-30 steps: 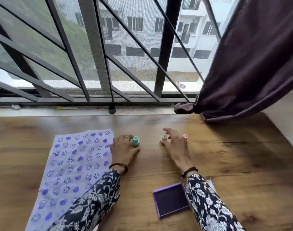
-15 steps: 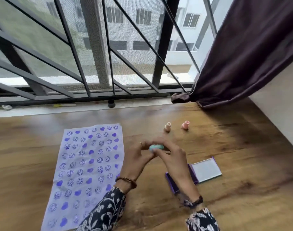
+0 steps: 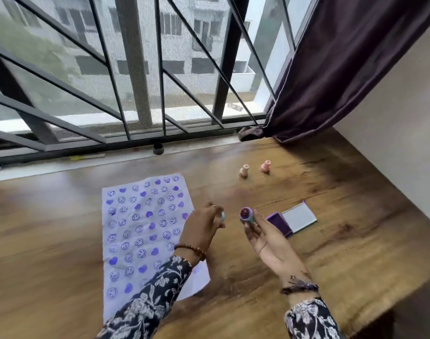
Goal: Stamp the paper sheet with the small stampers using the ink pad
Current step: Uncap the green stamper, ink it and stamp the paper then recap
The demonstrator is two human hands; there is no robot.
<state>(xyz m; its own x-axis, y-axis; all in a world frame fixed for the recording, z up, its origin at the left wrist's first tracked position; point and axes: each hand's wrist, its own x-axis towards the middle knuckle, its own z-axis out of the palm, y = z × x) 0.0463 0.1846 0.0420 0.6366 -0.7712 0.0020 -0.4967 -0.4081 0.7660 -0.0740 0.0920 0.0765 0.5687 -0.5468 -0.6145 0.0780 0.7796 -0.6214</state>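
A white paper sheet (image 3: 145,231), covered in purple smiley and heart prints, lies on the wooden table (image 3: 343,241) at the left. My right hand (image 3: 267,243) holds a teal stamper (image 3: 246,214) above the table, its purple inked face turned up. My left hand (image 3: 200,226) pinches the stamper's teal cap (image 3: 223,216) a short way left of it. The open purple ink pad (image 3: 280,222) lies just right of my right hand, its lid (image 3: 299,217) folded flat. A beige stamper (image 3: 243,171) and a pink stamper (image 3: 265,166) stand farther back.
A barred window (image 3: 135,81) runs along the table's far edge, with a small black knob (image 3: 157,148) on the sill. A dark purple curtain (image 3: 355,64) hangs at the back right beside a white wall (image 3: 404,143). The table's near right corner drops off.
My left hand took the teal stamper off the table and both hands met on it. Now the cap is pulled off to the left and my right hand holds the stamper body.
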